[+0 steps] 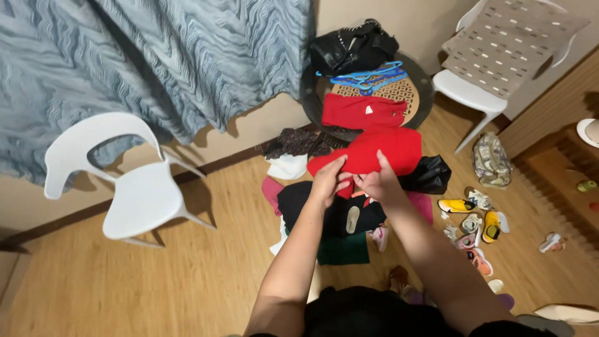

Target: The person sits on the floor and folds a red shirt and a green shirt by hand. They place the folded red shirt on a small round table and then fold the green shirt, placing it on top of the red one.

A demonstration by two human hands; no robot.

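Observation:
Both my hands hold a red garment (374, 150) up in front of me, above a heap of clothes on the floor. My left hand (329, 180) grips its lower left edge. My right hand (377, 182) pinches the lower edge right beside it, and the two hands almost touch. A second red garment (359, 111) lies folded on the round dark table (423, 93) behind. Under my hands sits a black garment (312, 206) among pink, white and green pieces.
A white chair (134, 187) stands at the left by a blue patterned curtain (156, 56). The round table also carries blue hangers (368, 78) and a black bag (352, 47). Another white chair (474, 90) stands at the back right. Several small shoes (477, 224) lie scattered at the right.

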